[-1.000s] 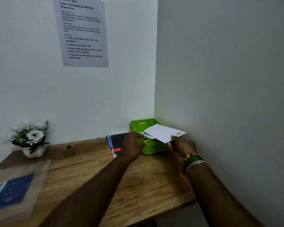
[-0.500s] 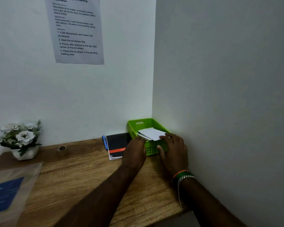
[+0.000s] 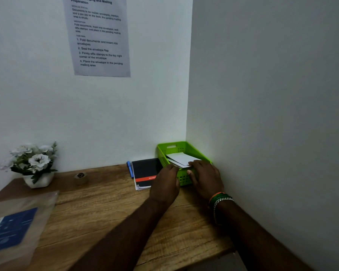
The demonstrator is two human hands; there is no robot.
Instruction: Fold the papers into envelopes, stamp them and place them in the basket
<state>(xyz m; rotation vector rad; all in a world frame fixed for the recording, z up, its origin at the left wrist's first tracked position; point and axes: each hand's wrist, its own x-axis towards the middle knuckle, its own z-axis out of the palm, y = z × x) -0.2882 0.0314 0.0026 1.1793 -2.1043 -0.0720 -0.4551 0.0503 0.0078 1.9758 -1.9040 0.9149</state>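
Envelopes (image 3: pixel 181 159) sitting in green basket (image 3: pixel 165 148) in desk corner, so placing looks about done. Left hand (image 3: pixel 165 183) and right hand (image 3: pixel 205 178) flat at basket's front rim, fingers relaxed, gripping nothing. More papers left? Can't tell.

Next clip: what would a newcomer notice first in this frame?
The bright green basket in the desk's far right corner, white envelopes stacked inside it. Both hands meet at its near edge: the left hand against its front wall, the right hand with fingers on the envelopes. On the wall above hangs a printed instruction sheet.
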